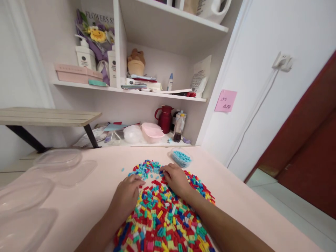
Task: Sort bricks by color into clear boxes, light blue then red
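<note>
Light-blue bricks (181, 156) already lie in the box (181, 164) near the worktop's (105, 196) far edge, but many mixed bricks (162, 217) are left toward the near edge, the left hand (128, 192) loosely open, the right hand's (177, 180) pinch unclear.

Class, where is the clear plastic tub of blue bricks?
In the head view, right of centre, the clear tub sits on the pink tabletop, just beyond the right hand.
</note>
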The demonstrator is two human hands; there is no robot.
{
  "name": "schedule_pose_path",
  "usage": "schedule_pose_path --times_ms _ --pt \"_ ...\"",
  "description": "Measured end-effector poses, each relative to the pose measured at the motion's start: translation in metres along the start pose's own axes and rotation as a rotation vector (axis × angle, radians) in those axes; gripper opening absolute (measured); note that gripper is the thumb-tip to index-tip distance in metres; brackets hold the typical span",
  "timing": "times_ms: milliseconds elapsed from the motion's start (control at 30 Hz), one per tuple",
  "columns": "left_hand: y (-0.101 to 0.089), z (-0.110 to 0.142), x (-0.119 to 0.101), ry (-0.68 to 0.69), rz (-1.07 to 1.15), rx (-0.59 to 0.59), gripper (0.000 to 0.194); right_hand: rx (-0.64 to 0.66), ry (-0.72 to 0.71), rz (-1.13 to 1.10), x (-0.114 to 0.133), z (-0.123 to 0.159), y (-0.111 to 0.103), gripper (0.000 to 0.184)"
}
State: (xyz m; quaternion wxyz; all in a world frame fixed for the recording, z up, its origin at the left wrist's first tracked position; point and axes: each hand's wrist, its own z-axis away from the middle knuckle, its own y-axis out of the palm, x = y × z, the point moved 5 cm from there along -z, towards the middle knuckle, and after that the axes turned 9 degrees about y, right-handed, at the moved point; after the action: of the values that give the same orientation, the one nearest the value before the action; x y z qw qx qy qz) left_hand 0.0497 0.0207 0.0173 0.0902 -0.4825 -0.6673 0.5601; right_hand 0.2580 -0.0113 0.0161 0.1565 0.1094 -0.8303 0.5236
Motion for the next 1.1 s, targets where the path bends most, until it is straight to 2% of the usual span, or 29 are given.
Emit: schedule_pose_path --times_ms 100,200,300,367,533,700,900,1100 --pt "-0.001 0.0 -0.001 -0.004 0.002 -0.013 0.043 -0.007 -0.016 -0.045 0.0 0.0 0.001 0.027" --pt "-0.001 0.001 -0.001 0.0 0.012 -0.023 0.044 0.013 -0.116 -0.059 0.009 0.002 0.001 0.037" --pt "-0.001 0.001 0.0 0.008 0.017 -0.032 0.045 0.037 -0.227 0.02 0.022 0.004 -0.001 0.051" --pt "0.0 0.002 0.0 0.012 0.015 -0.033 0.045 0.079 -0.275 0.087 0.029 0.006 -0.001 0.054" --pt "0.0 0.003 -0.001 0.02 0.017 -0.025 0.046 0.152 -0.29 0.146 0.033 0.007 0.0 0.047" --pt "0.0 0.002 0.0 0.002 0.013 -0.024 0.043 0.141 -0.217 0.006 0.026 0.004 0.0 0.03" --pt "0.001 0.0 0.002 -0.012 -0.001 0.007 0.043 0.111 -0.213 -0.056 0.019 0.003 0.004 0.036" --pt "0.0 0.0 0.0 -0.001 0.028 -0.018 0.043 0.108 -0.268 -0.004 0.02 0.002 0.004 0.03"
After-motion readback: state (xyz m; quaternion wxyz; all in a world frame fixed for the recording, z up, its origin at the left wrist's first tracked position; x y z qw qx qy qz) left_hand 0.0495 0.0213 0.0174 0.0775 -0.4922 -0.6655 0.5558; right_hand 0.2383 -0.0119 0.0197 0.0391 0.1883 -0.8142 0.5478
